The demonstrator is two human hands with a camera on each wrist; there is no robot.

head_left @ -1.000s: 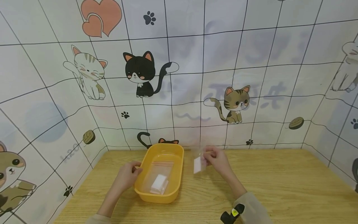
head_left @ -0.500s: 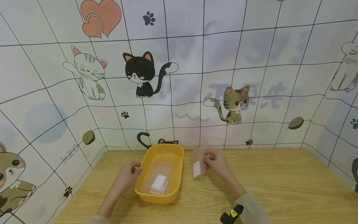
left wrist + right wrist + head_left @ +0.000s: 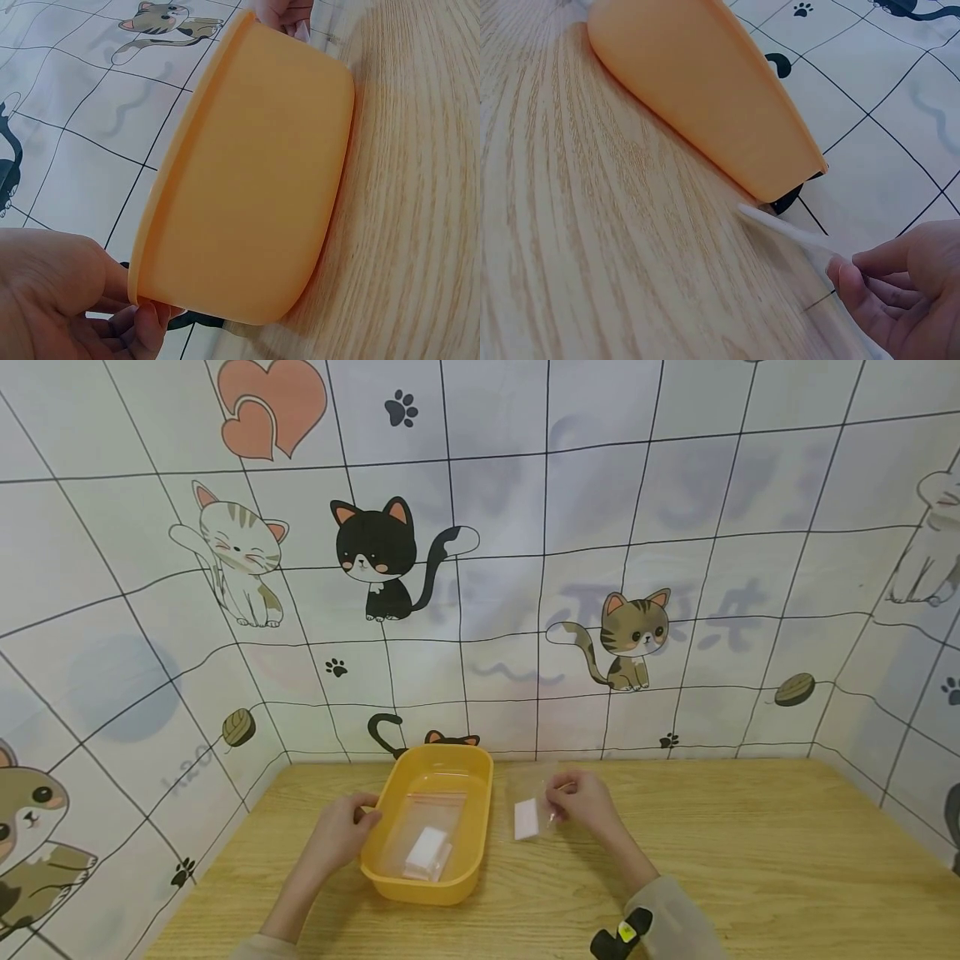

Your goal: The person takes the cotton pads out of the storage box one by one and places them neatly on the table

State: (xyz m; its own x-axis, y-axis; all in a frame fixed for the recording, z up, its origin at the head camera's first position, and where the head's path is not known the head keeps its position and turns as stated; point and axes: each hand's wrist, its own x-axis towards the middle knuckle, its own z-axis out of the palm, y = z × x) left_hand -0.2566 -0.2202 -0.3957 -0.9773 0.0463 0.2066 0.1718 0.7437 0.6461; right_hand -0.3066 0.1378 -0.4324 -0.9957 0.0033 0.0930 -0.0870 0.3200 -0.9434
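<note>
A yellow plastic basin stands on the wooden table, its long sides running away from me. My left hand pinches its left rim; in the left wrist view the fingers curl round the rim. Inside the basin lie clear zip bags with white contents, overlapping. To the right of the basin, my right hand pinches the edge of another clear bag that has a flat white piece inside. In the right wrist view this bag is seen nearly edge-on, low over the table, between thumb and finger.
The wooden table ends at the back against a white tiled-pattern sheet printed with cartoon cats. Similar sheet walls rise at left and right. A black camera strap sits on the right sleeve.
My right hand has lowered toward the table with the bag, which has turned flatter. The left hand and the basin have stayed in place.
</note>
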